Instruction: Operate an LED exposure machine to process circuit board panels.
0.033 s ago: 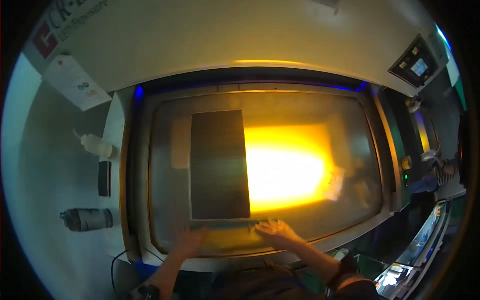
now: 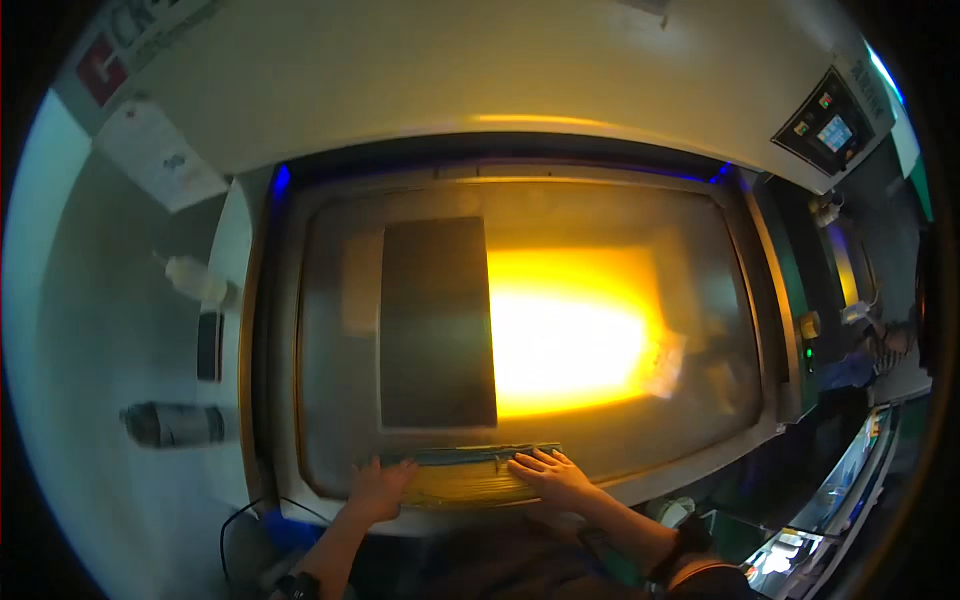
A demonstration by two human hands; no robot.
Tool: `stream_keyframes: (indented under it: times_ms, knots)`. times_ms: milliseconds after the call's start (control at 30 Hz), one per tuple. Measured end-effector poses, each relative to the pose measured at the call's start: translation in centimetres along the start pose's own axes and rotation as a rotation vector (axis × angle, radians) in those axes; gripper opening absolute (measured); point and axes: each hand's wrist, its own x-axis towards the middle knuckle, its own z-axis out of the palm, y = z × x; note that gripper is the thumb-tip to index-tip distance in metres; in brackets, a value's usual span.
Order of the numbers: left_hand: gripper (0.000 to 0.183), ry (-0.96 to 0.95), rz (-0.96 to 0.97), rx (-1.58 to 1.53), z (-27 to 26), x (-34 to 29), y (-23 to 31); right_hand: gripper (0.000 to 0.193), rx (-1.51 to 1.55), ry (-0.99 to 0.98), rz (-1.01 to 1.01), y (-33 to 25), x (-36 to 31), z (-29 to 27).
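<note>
A long yellow, shiny strip-like piece [image 2: 465, 485] with a dark greenish far edge lies across the near side of the frame; I cannot tell its exact kind. My left hand [image 2: 380, 490] is at its left end, fingers stretched forward and thumb toward the strip. On its right end my right hand [image 2: 552, 478] rests with the fingers spread over the dark edge. Just beyond the strip, a dark rectangular panel [image 2: 438, 325] lies flat on the grey translucent surface [image 2: 340, 400]. Right of the panel, bright yellow-white light [image 2: 575, 340] glares through and hides detail.
A raised frame [image 2: 270, 340] surrounds the surface. On the left ledge are a squeeze bottle [image 2: 195, 280], a phone-like black slab [image 2: 209, 346] and a grey bottle [image 2: 175, 425]. A pale machine hood [image 2: 480, 70] with a control panel [image 2: 830, 130] overhangs. Another person's arm [image 2: 885, 345] shows at right.
The strip and both hands have come slightly toward me, leaving a wider gap to the dark panel. My left hand, blurred before, is now sharper. The view has shifted slightly.
</note>
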Motion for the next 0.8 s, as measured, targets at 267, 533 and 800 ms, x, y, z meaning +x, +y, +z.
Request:
stream_keyframes:
  times_ms: [267, 533, 800]
  knots:
    - [0.083, -0.568, 0.235, 0.237, 2.8, -6.0, -2.8, 0.060, 0.271, -0.237, 0.157, -3.6, -2.2, -6.0]
    - [0.082, -0.531, 0.259, 0.385, 4.1, -8.3, -0.1, 0.065, 0.177, -0.035, 0.169, -4.3, -5.2, -5.9]
    - [0.077, -0.189, 0.239, 0.324, 1.3, 21.7, -1.5, 0.067, -0.071, 0.023, 0.217, 12.5, 20.6, -5.6]
